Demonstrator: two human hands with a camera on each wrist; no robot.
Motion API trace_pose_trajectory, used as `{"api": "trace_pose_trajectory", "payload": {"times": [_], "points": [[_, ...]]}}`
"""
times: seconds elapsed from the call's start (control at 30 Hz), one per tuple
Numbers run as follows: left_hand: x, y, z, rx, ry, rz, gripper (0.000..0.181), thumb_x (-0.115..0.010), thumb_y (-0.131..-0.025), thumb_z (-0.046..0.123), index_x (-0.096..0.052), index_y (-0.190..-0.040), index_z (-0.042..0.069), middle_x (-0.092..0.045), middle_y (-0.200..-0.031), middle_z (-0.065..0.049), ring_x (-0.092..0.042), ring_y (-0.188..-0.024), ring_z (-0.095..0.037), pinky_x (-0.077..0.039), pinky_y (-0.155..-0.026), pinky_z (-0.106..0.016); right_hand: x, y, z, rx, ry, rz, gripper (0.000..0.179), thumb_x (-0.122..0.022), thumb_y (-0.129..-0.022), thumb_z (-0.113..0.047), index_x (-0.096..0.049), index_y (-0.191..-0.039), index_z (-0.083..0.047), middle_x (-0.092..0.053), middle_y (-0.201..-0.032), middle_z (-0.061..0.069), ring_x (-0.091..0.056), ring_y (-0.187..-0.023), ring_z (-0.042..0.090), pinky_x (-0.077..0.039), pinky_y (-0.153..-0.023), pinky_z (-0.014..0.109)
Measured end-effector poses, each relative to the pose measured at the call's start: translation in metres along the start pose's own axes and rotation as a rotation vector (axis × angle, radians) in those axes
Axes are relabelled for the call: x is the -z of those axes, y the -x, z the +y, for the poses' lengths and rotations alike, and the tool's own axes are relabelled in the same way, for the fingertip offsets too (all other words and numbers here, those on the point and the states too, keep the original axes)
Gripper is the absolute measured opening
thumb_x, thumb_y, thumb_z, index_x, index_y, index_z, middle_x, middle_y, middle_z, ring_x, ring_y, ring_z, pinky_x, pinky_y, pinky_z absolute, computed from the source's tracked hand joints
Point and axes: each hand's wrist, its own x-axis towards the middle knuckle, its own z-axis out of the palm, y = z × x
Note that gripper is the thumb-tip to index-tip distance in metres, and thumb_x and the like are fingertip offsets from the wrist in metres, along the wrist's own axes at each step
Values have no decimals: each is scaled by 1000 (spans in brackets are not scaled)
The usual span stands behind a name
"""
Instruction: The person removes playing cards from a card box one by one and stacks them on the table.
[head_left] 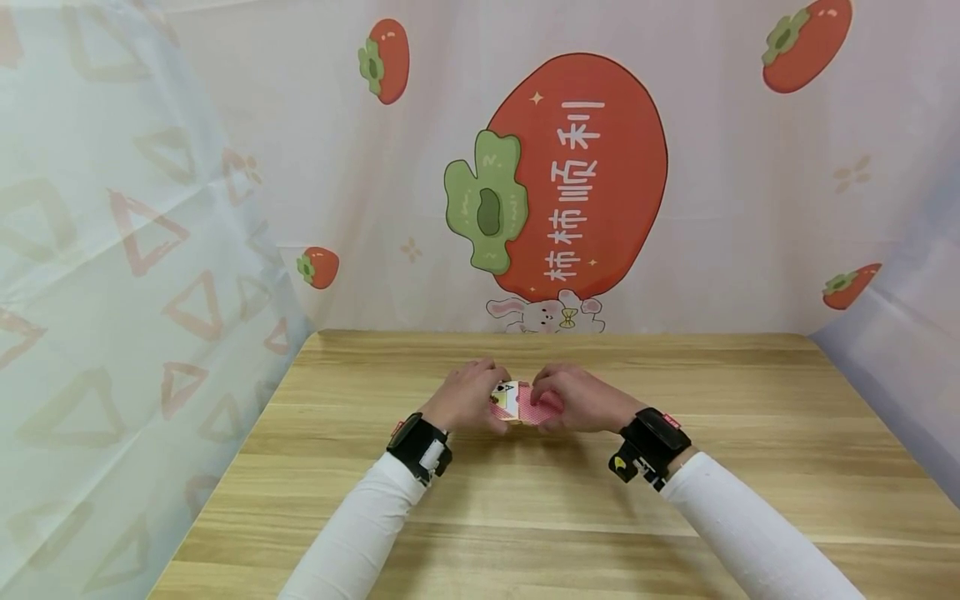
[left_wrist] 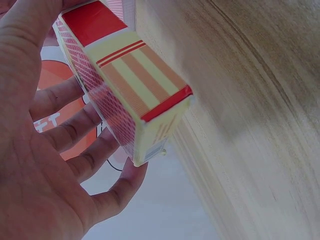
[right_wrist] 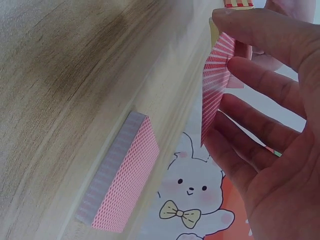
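Observation:
My left hand (head_left: 471,398) grips a playing-card box (head_left: 507,400) with an ace pictured on its face. In the left wrist view the box (left_wrist: 140,75) shows a red panel, orange-striped side and red-lattice back. My right hand (head_left: 581,398) pinches a thin red-and-white patterned piece (right_wrist: 216,85) between thumb and fingers, right beside the box; I cannot tell whether it is cards or a box flap. Below that hand, a pink-backed deck of cards (right_wrist: 127,175) lies on the table in the right wrist view. My right hand covers that spot in the head view.
A wood-grain table (head_left: 480,533) spreads beneath both hands. Behind it hangs a pale curtain (head_left: 720,208) printed with persimmons and a rabbit. Another patterned curtain (head_left: 97,292) stands along the left. Black camera straps (head_left: 654,442) sit on both wrists.

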Motion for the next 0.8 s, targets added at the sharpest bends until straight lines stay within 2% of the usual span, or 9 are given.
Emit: {"api": "trace_pose_trajectory", "payload": {"times": [0.8], "points": [[-1,0,-2,16,3,1,72,-80,-58,48,-56,-118,17,-49,-109,4,-47,-101,-17,-39,-87,-42,6,9,12,-97,-25,-2,36,-79,-67,-29,-65,-99,-22,-52,-109,-6,-48,-101,13,-40,-86,28]]}}
